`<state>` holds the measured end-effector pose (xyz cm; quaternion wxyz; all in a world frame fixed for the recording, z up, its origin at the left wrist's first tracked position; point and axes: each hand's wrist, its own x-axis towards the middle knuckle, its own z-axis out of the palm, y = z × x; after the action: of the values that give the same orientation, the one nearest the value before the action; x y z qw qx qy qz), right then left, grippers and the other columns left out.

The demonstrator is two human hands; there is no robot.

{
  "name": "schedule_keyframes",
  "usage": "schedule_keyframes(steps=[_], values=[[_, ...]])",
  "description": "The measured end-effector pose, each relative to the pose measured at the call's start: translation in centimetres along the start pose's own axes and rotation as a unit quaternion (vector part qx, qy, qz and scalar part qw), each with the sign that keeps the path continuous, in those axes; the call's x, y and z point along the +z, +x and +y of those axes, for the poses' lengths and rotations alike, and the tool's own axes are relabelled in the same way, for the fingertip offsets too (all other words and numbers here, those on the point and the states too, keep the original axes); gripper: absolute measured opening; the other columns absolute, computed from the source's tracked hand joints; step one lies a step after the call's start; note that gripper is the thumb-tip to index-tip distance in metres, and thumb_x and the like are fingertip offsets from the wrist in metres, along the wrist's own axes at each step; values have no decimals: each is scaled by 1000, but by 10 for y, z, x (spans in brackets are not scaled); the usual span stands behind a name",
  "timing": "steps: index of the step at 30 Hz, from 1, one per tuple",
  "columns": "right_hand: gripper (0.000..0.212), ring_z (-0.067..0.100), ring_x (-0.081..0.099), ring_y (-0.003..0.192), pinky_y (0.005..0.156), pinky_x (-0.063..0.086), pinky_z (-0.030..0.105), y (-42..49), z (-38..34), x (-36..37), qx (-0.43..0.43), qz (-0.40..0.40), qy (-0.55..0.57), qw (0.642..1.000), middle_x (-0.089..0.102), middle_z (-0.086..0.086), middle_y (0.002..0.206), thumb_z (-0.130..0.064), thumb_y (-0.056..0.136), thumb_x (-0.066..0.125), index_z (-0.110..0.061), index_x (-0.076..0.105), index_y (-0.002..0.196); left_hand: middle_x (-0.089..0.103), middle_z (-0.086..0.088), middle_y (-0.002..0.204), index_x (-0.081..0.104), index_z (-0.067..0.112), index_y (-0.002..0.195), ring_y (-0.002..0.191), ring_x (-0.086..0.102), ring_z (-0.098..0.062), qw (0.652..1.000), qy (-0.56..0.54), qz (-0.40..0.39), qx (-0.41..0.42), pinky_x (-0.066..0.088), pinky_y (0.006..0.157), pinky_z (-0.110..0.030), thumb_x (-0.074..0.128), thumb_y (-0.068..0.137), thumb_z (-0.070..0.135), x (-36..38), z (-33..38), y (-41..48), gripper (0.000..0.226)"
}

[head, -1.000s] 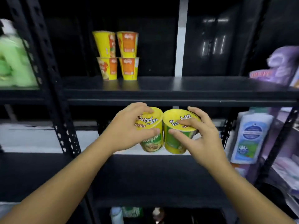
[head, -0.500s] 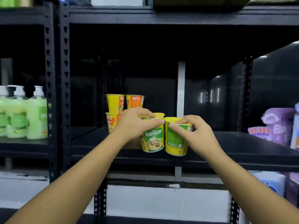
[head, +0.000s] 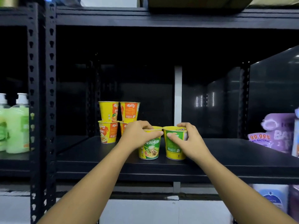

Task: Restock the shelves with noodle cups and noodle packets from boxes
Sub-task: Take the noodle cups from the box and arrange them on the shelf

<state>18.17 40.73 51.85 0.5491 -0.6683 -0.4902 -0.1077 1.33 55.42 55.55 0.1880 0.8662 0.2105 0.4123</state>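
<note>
Far to the left of the left hand, past two perforated black uprights: green pump bottles on a neighbouring shelf. Just behind and left of that hand: four orange-and-yellow noodle cups, stacked two on two, toward the back of the board. Left hand curled over the rim of the VEGETARIAN noodle cup, fingers on top, thumb laid across the front just under the lip. Right beside it, rims almost meeting, a green-labelled noodle cup, gripped the same way by the right hand, fingers over the lid, thumb pressed on the near side. Both cups upright, bases apparently down on the matte black shelf board, close to its front edge. Above and behind the hands: a dark, deep bay, a white vertical strip at the back, a glossy dark side panel with light reflections, and a black upper shelf overhead. Well right of the right hand: purple packs on the same board. Below the forearms: a white wall; lower right, a blue-and-white pack.
</note>
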Motion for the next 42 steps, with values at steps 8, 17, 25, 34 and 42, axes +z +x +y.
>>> schedule_keyframes(steps=[8, 17, 25, 34, 42], values=[[119, -1, 65, 106, 95, 51, 25, -13, 17, -1, 31, -74, -1, 997, 61, -16, 130, -34, 82, 84, -51, -8, 155, 39, 8, 153, 11, 38, 159, 130, 49, -11, 993, -111, 18, -32, 46, 104, -32, 90, 67, 58, 19, -30, -29, 123], [116, 9, 65, 111, 104, 50, 36, 10, 29, -14, 105, -93, -17, 990, 65, -16, 122, -44, 64, 95, -32, 24, 155, 60, 18, 113, 36, 27, 144, 101, 59, 1, 981, -142, -78, -107, 49, 85, -25, 90, 74, 46, 27, -40, -7, 90], [81, 7, 72, 95, 93, 59, 39, 44, 62, -17, 146, -102, -16, 984, 74, -12, 105, -55, 47, 95, -33, 55, 115, 69, 7, 118, 49, 25, 127, 97, 62, 1, 975, -133, -125, -129, 48, 72, -18, 90, 78, 31, 52, -44, 37, 64], [90, 13, 70, 96, 88, 60, 38, 101, 96, -12, 175, -125, -45, 976, 71, -4, 108, -50, 41, 97, -22, 50, 113, 73, 9, 117, 46, 24, 139, 105, 69, -13, 961, -91, -145, -216, 59, 91, -38, 99, 50, 54, 76, -59, 94, 108], [94, 14, 67, 101, 91, 57, 35, 117, 109, 0, 159, -123, -37, 979, 67, -7, 112, -55, 43, 95, -23, 49, 119, 66, 4, 126, 34, 19, 140, 112, 66, -19, 973, -79, -71, -204, 56, 98, -45, 95, 44, 64, 92, -66, 102, 122]])
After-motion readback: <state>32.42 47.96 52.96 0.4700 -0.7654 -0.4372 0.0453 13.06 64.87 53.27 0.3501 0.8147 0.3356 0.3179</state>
